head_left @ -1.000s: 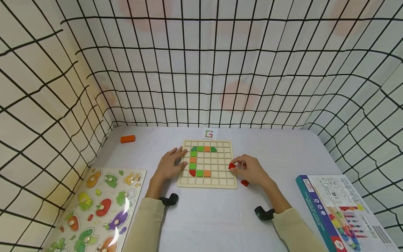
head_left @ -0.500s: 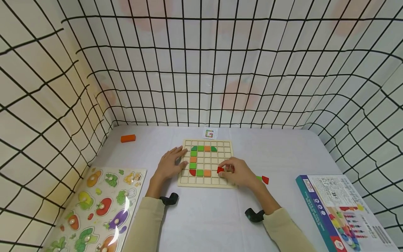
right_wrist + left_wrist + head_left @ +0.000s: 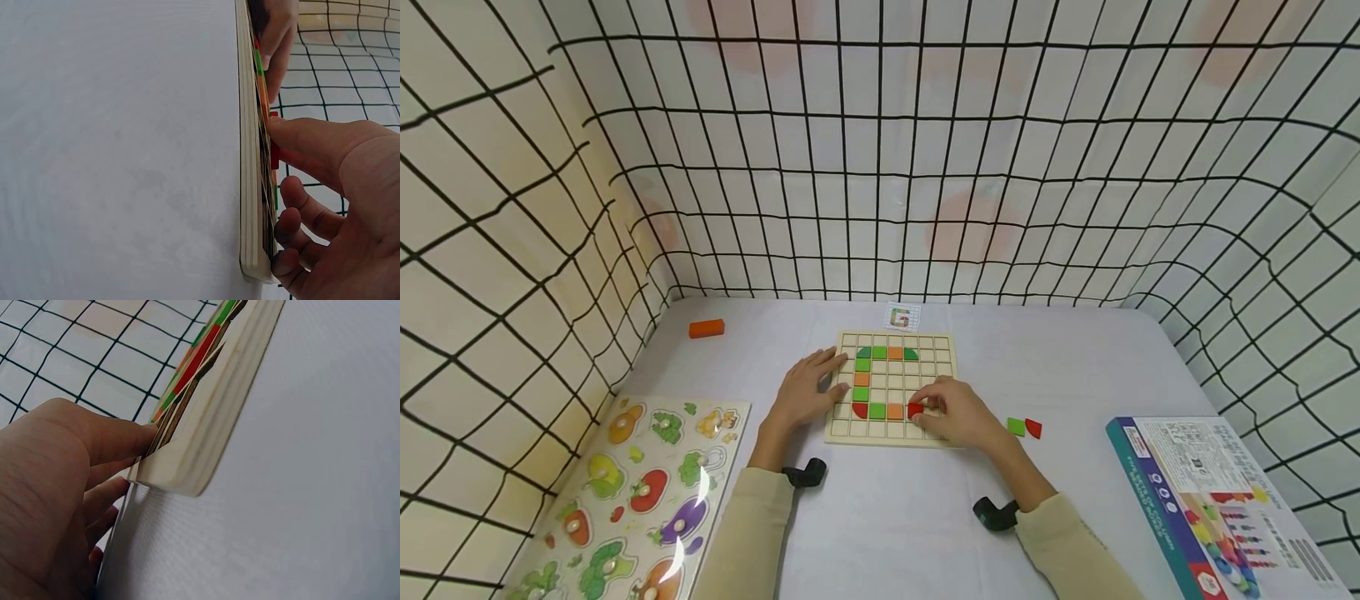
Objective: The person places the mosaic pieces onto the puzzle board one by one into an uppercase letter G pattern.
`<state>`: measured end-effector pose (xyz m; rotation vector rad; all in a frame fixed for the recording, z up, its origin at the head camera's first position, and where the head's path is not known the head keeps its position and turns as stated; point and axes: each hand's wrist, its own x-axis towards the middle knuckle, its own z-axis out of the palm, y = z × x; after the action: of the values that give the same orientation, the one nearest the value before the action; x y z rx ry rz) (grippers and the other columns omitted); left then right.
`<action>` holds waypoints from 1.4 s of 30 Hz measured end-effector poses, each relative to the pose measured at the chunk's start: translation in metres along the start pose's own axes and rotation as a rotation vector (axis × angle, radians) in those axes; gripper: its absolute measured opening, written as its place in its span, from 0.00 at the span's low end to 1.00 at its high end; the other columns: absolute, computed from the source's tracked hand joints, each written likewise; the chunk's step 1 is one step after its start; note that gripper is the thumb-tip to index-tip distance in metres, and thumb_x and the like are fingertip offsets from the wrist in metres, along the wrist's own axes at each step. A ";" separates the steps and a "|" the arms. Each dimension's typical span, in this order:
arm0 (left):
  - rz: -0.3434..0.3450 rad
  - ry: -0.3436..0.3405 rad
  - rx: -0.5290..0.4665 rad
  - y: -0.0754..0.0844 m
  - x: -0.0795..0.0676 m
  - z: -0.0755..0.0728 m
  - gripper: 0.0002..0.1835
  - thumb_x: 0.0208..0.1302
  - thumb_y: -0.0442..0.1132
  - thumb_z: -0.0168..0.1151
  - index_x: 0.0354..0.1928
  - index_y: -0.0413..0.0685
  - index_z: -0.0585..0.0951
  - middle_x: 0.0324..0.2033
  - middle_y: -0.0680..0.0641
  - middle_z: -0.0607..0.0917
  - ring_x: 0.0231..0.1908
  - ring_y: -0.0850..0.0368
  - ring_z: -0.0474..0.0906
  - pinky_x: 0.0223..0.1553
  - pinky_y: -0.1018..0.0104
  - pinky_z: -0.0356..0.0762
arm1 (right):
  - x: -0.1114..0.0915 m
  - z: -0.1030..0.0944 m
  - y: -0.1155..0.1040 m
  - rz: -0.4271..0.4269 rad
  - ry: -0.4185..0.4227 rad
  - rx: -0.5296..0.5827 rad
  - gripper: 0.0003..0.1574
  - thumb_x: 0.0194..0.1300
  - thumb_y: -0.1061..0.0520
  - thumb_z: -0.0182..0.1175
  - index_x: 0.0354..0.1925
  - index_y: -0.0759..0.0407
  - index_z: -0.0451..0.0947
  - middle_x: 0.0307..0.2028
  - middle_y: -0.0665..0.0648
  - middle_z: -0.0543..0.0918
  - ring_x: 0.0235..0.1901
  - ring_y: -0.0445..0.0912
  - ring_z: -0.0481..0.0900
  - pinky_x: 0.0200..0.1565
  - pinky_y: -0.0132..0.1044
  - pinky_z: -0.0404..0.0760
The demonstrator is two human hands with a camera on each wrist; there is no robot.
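A pale wooden grid board [image 3: 891, 432] lies on the table, with green, orange and red tiles set along several of its cells. My right hand [image 3: 958, 414] pinches a red tile [image 3: 914, 411] between thumb and index finger over the row nearest me, right beside an orange tile [image 3: 895, 412]. In the right wrist view the red tile [image 3: 275, 161] stands tilted at the board's surface, the other fingers curled loosely. My left hand [image 3: 802, 396] rests at the board's left edge, fingers spread; the left wrist view has its thumb [image 3: 125, 439] on the corner.
A green square [image 3: 1016, 427] and a red quarter-round tile [image 3: 1033, 428] lie right of the board. Behind it is a small pattern card [image 3: 902, 317]. An orange block [image 3: 706, 328], a vegetable puzzle board [image 3: 647, 454] and a box [image 3: 1210, 492] lie around. Black netting [image 3: 880, 175] encloses the table.
My right hand has carried the red tile left from the board's right edge to beside the orange tile. The loose green and red tiles at right came into sight. My left hand stays put.
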<state>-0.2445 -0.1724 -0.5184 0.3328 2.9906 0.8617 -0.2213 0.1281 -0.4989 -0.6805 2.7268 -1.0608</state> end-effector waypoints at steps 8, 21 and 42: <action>0.005 0.001 0.000 0.000 0.000 0.000 0.34 0.70 0.53 0.57 0.76 0.56 0.70 0.79 0.48 0.64 0.80 0.45 0.53 0.81 0.41 0.47 | 0.001 0.002 -0.004 0.018 -0.002 -0.021 0.14 0.62 0.55 0.72 0.47 0.51 0.89 0.32 0.49 0.77 0.32 0.43 0.71 0.32 0.34 0.71; -0.012 0.011 -0.006 -0.001 -0.001 0.001 0.34 0.69 0.53 0.57 0.76 0.56 0.70 0.78 0.50 0.65 0.80 0.45 0.55 0.81 0.40 0.48 | 0.001 0.002 -0.002 0.018 -0.008 -0.019 0.14 0.63 0.54 0.72 0.48 0.50 0.90 0.32 0.47 0.77 0.32 0.43 0.72 0.32 0.34 0.72; 0.003 -0.006 -0.018 0.003 -0.002 -0.003 0.33 0.71 0.53 0.57 0.76 0.56 0.69 0.79 0.50 0.63 0.80 0.44 0.54 0.81 0.39 0.47 | -0.033 -0.047 0.025 0.097 0.113 0.004 0.18 0.64 0.54 0.71 0.52 0.53 0.88 0.33 0.51 0.77 0.34 0.47 0.70 0.27 0.33 0.69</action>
<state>-0.2425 -0.1716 -0.5140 0.3385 2.9757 0.8852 -0.2145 0.1876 -0.4816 -0.4962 2.8189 -1.1147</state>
